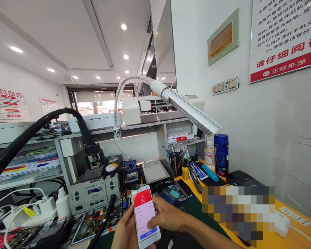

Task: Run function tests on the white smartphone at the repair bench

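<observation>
A white smartphone [146, 215] with a lit red and white screen is upright at the bottom centre of the head view. My left hand [125, 230] wraps round its left edge and back from below. My right hand [168, 217] comes in from the right, fingers curled behind the phone and the thumb resting on the lower part of the screen. Both hands hover over the front of a yellow workbench [272, 238] with a dark mat.
A grey soldering station [93, 193] with a thick black hose [36, 129] stands left. A hot plate [155, 173], tool cup [177, 160], blue spray can [221, 154] and bottles sit behind. A desk lamp [189, 110] hangs above. Circuit boards [93, 221] lie at left; a white power strip [282, 221] lies right.
</observation>
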The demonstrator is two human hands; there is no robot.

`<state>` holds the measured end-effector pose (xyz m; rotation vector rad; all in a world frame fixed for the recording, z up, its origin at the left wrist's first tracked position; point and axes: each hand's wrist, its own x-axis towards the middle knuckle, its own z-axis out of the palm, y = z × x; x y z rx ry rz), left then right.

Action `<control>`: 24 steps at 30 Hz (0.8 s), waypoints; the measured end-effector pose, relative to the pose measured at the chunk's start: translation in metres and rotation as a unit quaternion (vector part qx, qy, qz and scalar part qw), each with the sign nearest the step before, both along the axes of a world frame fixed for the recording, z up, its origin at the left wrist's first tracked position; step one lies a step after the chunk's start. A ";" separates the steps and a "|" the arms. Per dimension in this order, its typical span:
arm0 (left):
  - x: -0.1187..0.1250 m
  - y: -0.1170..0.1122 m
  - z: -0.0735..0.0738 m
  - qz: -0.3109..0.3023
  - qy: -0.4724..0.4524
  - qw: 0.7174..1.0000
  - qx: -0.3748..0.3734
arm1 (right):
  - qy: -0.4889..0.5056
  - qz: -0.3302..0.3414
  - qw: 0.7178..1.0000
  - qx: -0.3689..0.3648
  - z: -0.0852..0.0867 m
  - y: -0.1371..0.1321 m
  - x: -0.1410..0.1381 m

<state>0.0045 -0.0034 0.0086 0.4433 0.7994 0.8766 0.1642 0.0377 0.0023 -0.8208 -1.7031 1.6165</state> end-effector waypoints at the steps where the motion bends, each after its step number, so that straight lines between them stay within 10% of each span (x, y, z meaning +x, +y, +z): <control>1: 0.000 0.001 0.000 -0.005 -0.004 1.000 0.002 | 0.002 0.000 1.000 0.000 0.000 0.000 0.000; 24: -0.003 0.004 -0.013 -0.022 -0.018 0.998 0.051 | -0.004 -0.004 1.000 0.014 -0.001 0.001 -0.001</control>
